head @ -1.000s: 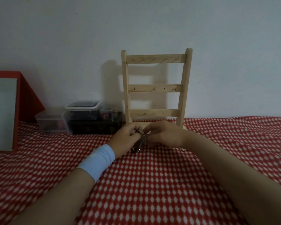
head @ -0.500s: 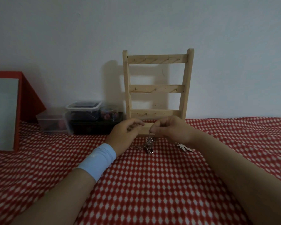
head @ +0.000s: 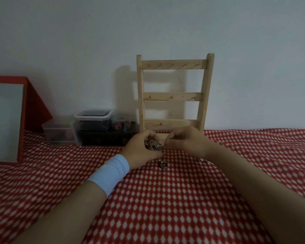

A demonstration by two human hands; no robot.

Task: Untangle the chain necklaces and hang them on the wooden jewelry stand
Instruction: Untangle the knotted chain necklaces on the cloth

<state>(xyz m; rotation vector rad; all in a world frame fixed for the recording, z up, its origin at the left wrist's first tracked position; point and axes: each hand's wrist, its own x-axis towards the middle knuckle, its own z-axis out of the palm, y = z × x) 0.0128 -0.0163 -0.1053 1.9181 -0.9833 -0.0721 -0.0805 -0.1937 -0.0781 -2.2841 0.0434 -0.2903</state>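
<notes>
1 head-worn view, facing forward and slightly down.
It looks from above the forearms across the red checked cloth to the wall, with the wooden jewelry stand at 12 o'clock, the left hand and right hand near mid-frame, and a red-framed board at 9 o'clock.

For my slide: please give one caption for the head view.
Left hand and right hand hold tangled chains before the wooden stand.
</notes>
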